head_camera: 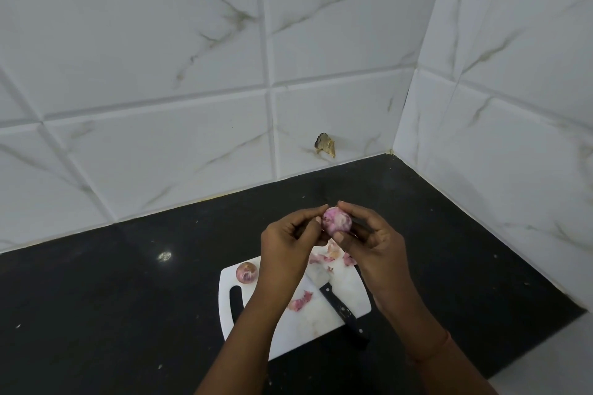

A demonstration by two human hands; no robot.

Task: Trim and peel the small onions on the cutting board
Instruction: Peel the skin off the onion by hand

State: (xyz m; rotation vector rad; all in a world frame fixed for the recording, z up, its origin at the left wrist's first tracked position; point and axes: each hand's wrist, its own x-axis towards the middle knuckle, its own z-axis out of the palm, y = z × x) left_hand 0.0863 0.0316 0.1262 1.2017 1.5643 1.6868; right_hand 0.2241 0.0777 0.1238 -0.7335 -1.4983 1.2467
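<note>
Head view, single frame.

Held onion (337, 219): raised above the far edge of the board (300, 327), between both hands. Partly peeled, pink-white, nearly round; long axis cannot be judged, nor which way root or tip end points.

Left hand (288, 234): fingers curled, thumb and forefinger tips closed together at the onion's left side. Whether they pinch a strip of skin or the bulb itself cannot be told.

Right hand (373, 239): fingers curled round the onion's right side and underside, thumb on its near face. It holds the bulb.

Second onion (247, 272): lies on the board at its far left corner, skin still on, brownish-purple. Also nearly round; orientation not clear.

Board: white, on the black counter (112, 298), tilted relative to the counter's edge, with a slot handle along its left edge.

Knife (343, 309): lies on the board, black handle toward the near right corner and overhanging the edge, blade pointing to the far left and partly hidden under the left arm. Rivets visible on the handle; no legible marking.

Peel scraps (300, 301): pink pieces mid-board, more (330, 255) near the far edge beneath the hands.

No readable writing anywhere.
</note>
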